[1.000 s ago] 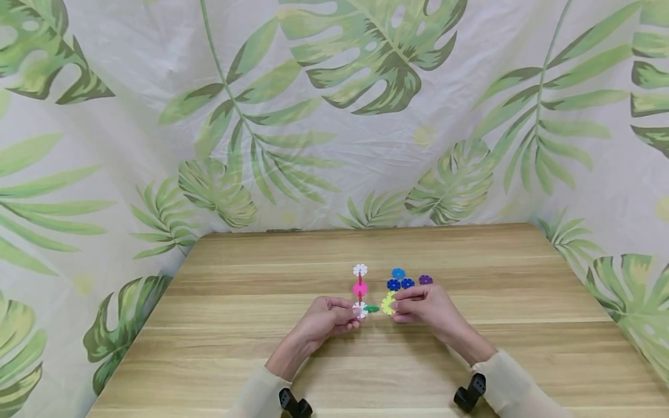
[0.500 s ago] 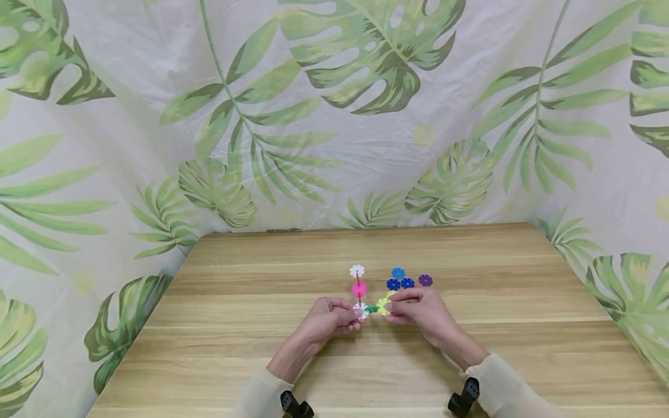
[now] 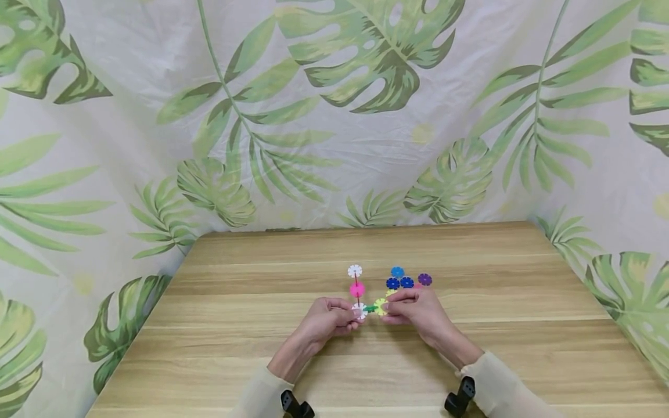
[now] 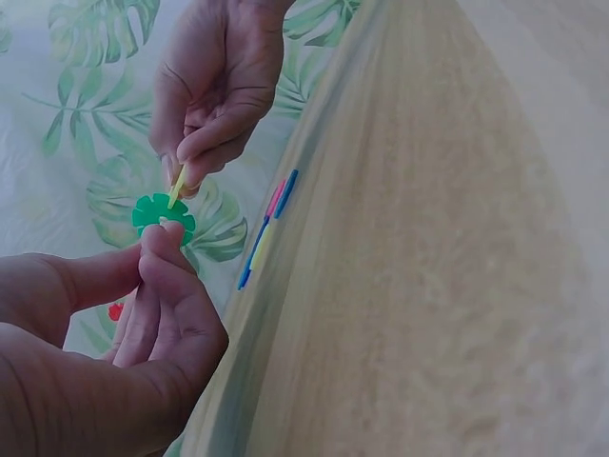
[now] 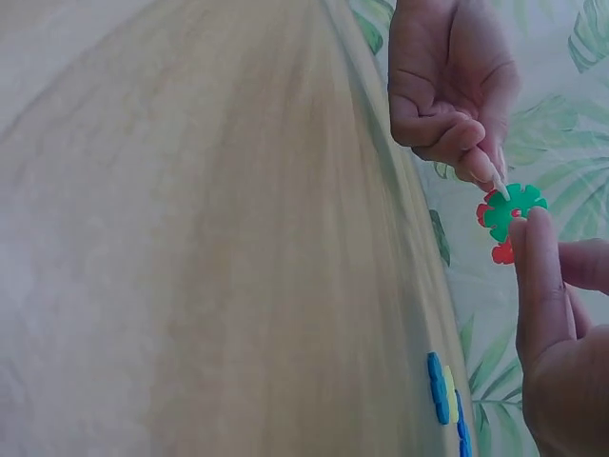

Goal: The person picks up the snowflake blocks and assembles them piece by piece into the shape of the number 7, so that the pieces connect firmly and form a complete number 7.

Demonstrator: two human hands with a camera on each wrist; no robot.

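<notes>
My left hand [image 3: 331, 316] pinches a white notched snowflake disc [image 3: 359, 312], the lower end of a joined chain. Above it, red discs seen edge-on link a pink disc [image 3: 358, 289] and another white disc [image 3: 355, 271]. A green disc [image 4: 157, 211] sticks out sideways from the held white one, toward the other hand. Between thumb and fingers, my right hand [image 3: 418, 310] pinches a yellow disc [image 3: 380, 306]. The yellow disc's edge meets the green rim in the left wrist view. In the right wrist view, red discs [image 5: 502, 252] show behind the green one.
Loose discs lie on the wooden table [image 3: 251, 325] just beyond my right hand: a light blue disc [image 3: 398, 271], dark blue discs [image 3: 392, 283] and a purple disc [image 3: 425, 279]. Pink and yellow ones are partly hidden by the hand. A leaf-patterned cloth [image 3: 324, 145] hangs behind.
My right hand has moved left with the yellow disc, from apart to against the green disc. The chain's top has tilted slightly left; my left hand has stayed nearly in place.
</notes>
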